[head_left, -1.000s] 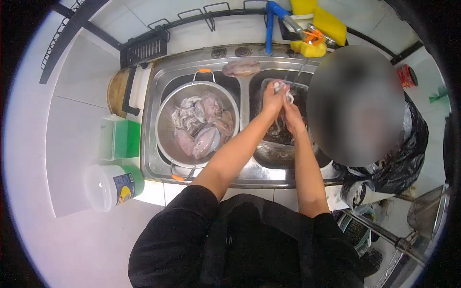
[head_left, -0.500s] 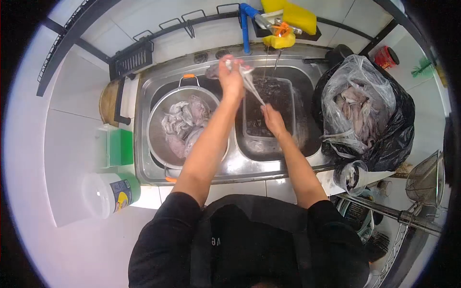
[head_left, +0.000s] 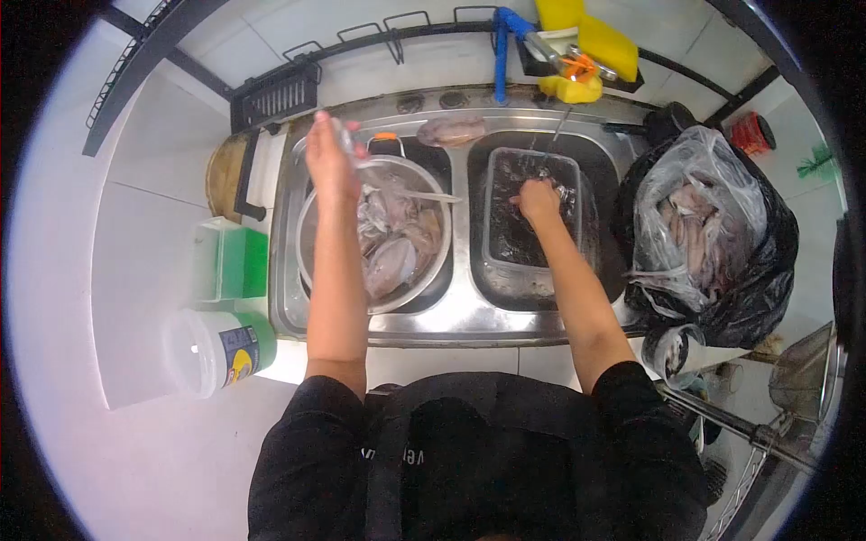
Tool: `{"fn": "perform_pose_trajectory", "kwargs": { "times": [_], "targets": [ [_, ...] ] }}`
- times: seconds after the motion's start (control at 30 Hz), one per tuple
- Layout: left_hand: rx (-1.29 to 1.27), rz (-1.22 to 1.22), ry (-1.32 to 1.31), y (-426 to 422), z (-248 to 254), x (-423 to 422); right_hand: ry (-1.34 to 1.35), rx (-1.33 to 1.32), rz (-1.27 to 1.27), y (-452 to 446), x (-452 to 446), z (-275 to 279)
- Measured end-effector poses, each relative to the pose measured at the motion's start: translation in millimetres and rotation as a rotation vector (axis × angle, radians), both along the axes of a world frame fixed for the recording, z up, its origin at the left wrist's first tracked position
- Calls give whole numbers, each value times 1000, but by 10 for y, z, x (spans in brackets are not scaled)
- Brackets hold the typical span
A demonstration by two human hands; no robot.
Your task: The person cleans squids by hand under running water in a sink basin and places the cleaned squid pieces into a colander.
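Observation:
My left hand (head_left: pixel 332 162) is raised over the left edge of a metal pot (head_left: pixel 305 261), its fingers around a pale, wet squid piece (head_left: pixel 344 137); motion smears it. A white strip (head_left: pixel 428 195) stretches over the pot's right rim; I cannot tell whether it joins that piece. Inside the pot lie several pale squid (head_left: pixel 392 266). My right hand (head_left: pixel 539 200) is over the dark water of a clear plastic tub (head_left: pixel 488 230) in the right basin, fingers curled; what they hold, if anything, is hidden. One squid body (head_left: pixel 451 132) rests behind the basin divider.
Water runs from the blue-piped tap (head_left: pixel 502 59) into the tub. On the right, a plastic-lined black bag (head_left: pixel 780 261) holds more squid (head_left: pixel 695 225). A clear cup (head_left: pixel 672 352) stands at the front right; a green container (head_left: pixel 244 261) and white bucket (head_left: pixel 216 352) are at left.
My left hand has moved left, from the divider to over the pot. My right hand has let go of the stretched squid strand and moved up into the tub. The view has shifted slightly.

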State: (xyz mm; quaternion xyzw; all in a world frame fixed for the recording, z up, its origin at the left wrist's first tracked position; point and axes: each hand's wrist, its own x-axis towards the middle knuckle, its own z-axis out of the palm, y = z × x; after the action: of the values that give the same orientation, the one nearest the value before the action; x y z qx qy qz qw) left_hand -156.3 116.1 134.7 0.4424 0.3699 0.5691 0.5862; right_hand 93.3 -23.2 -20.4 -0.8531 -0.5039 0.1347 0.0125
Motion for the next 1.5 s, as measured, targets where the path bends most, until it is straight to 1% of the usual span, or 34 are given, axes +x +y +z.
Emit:
{"fn": "perform_pose_trajectory", "kwargs": {
  "times": [0.03,0.1,0.13,0.2,0.23,0.3,0.33,0.4,0.43,0.47,0.5,0.53,0.6,0.63,0.7,0.73,0.77,0.83,0.9,0.93,1.0,1.1,1.13,1.17,1.2,1.23,1.27,1.3,1.33,1.37,1.4,1.43,1.47,1.5],
  "targets": [
    [-5,0,-8,119,-51,-172,-89,21,22,146,-52,47],
    [-45,-30,-30,328,-193,-504,-41,458,74,573,-70,-173],
    [-35,-16,-19,412,-284,-617,-27,469,86,781,-109,-174],
    [-115,-51,97,563,-495,-822,-184,783,425,1147,-204,-182],
    [-107,-45,108,625,-654,-917,-174,795,425,1297,-231,-261],
    [104,-104,786,705,-965,-1077,-383,641,509,1516,-266,-481],
    [110,-106,793,669,-1024,-1080,-379,647,502,1527,-318,-361],
    [152,49,971,543,-1229,-954,-198,363,457,1535,-342,-103],
    [220,49,977,540,-1416,-857,-198,363,449,1539,-298,-41],
    [282,52,980,491,-1593,-733,-136,266,455,1531,-264,-1],
    [342,-31,982,302,-1513,-500,-78,166,464,1519,-233,7],
    [405,-115,981,111,-1421,-240,-83,159,465,1509,-222,-31],
    [619,-23,938,-12,-1602,221,59,361,376,1508,-179,-128],
    [636,-32,924,19,-1610,405,45,369,361,1455,-194,-102],
    [788,-113,1011,111,-1598,752,-164,569,477,1321,-313,-107],
    [858,-109,1114,146,-1598,883,-171,603,518,1333,-298,-167],
    [882,-136,1093,199,-1648,958,-181,633,551,1352,-268,-255],
    [896,-248,1072,355,-1801,1090,-57,451,430,1412,-213,-306],
    [814,-238,1213,406,-1848,1189,-89,574,424,1274,-154,-194],
    [877,-206,1256,403,-1842,1202,-110,571,387,1219,-131,-150],
    [960,-190,1272,394,-1803,1261,-292,519,416,1109,-42,-89],
    [1028,-279,1311,233,-1711,1341,-236,476,389,878,86,-87],
    [1046,-343,1247,158,-1671,1376,-258,588,316,758,109,-99],
    [1055,-402,1186,90,-1640,1415,-72,623,191,616,137,-119],
    [1088,-513,986,27,-1652,1479,114,653,72,455,175,-98],
    [985,-538,863,-126,-1689,1526,333,769,-79,313,230,-340],
    [859,-573,818,-269,-1709,1599,554,873,-234,182,299,-682],
    [727,-607,770,-431,-1747,1659,624,750,-348,26,336,-874],
    [577,-615,836,-536,-1945,1719,689,630,-459,-89,371,-1022],
    [432,-620,898,-587,-2209,1789,689,627,-459,-159,413,-1180],
    [560,-546,912,-663,-2388,1820,771,529,-546,-220,463,-1332],
    [556,-556,915,-753,-2438,1837,854,424,-639,-315,413,-1236],
    [498,-592,1045,-827,-2477,1881,892,437,-751,-406,389,-1128],
    [439,-627,1175,-890,-2491,1916,891,439,-764,-412,394,-1114]
  ]
}}
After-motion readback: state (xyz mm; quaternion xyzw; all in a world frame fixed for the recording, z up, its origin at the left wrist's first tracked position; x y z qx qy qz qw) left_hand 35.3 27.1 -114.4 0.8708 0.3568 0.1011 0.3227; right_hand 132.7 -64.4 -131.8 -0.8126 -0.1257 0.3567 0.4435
